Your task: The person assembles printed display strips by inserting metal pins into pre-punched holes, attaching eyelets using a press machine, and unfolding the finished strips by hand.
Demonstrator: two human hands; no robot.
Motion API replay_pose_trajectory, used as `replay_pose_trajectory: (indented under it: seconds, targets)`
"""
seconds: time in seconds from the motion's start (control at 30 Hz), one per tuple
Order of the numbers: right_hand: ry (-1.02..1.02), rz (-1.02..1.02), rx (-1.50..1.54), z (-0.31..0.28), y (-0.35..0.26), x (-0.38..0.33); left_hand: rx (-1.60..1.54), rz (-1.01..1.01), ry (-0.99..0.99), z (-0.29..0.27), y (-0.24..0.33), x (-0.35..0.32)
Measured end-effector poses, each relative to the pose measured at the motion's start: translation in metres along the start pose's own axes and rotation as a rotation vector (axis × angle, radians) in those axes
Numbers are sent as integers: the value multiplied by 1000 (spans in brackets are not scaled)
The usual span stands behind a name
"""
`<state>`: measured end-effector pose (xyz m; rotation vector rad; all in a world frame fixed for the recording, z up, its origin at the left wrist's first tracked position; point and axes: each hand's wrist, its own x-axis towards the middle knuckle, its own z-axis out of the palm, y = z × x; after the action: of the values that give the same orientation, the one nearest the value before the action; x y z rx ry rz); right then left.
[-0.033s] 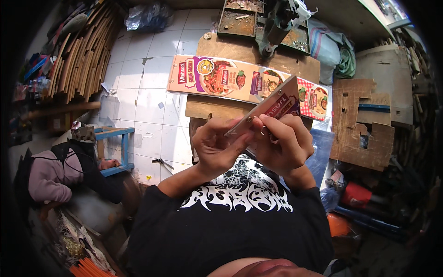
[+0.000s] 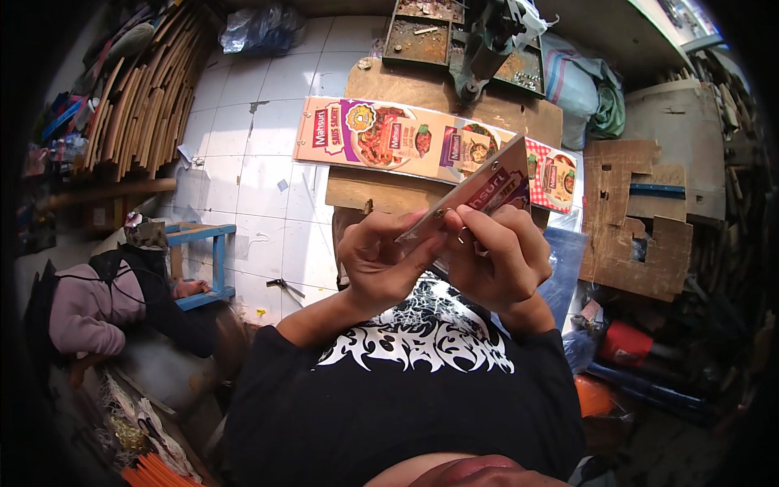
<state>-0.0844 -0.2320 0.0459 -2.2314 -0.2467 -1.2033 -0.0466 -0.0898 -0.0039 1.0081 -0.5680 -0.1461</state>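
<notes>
Up in front of my chest, my left hand (image 2: 377, 252) grips the lower end of a printed sign panel (image 2: 507, 166), thumb on one side and fingers on the other. The panel is tilted, with its edge toward me and a beige and purple print on its face. A metal eyelet (image 2: 440, 213) sits near its end, beside my left fingertips. My right hand (image 2: 507, 247) is closed in a pinch close to that eyelet, with a small shiny metal piece (image 2: 462, 235) at its fingers. Whether this piece passes through the eyelet, I cannot tell.
More printed panels (image 2: 422, 140) lie on a wooden bench (image 2: 531, 118), below a dark green press (image 2: 479, 65) flanked by metal trays (image 2: 418, 40). Cut cardboard (image 2: 633, 260) is at the right. Leftward are a hammer (image 2: 286, 287), a blue frame (image 2: 219, 260) and a seated person (image 2: 97, 308).
My right fingertips have shifted slightly against the panel near the eyelet. Both hands otherwise keep their places.
</notes>
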Motion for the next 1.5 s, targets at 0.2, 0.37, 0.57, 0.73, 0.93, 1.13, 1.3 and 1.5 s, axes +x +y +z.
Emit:
replay_pose_trajectory:
  seconds: [0.2,0.37,0.57,0.73,0.93,1.13,1.3,1.5]
  targets:
    - [-32,-49,-79,-9,-8,1,75,102,-80,-2,5,-1]
    - [-91,-37,-72,-14,-6,0,206,121,-173,-6,5,-1]
    - [-51,167,60,-1,5,-3,-49,-91,51,14,1,6]
    - [51,228,263,-17,19,-2,12,-221,146,5,-2,4]
    - [125,249,274,-59,32,6,-79,-238,215,0,-5,8]
    - [242,351,360,-84,36,-1,-126,-198,125,-9,-5,4]
    - [163,403,467,-89,31,0,-400,-270,-5,-14,-7,-2]
    - [20,551,781,-47,5,-27,-776,-181,-322,-26,-21,4]
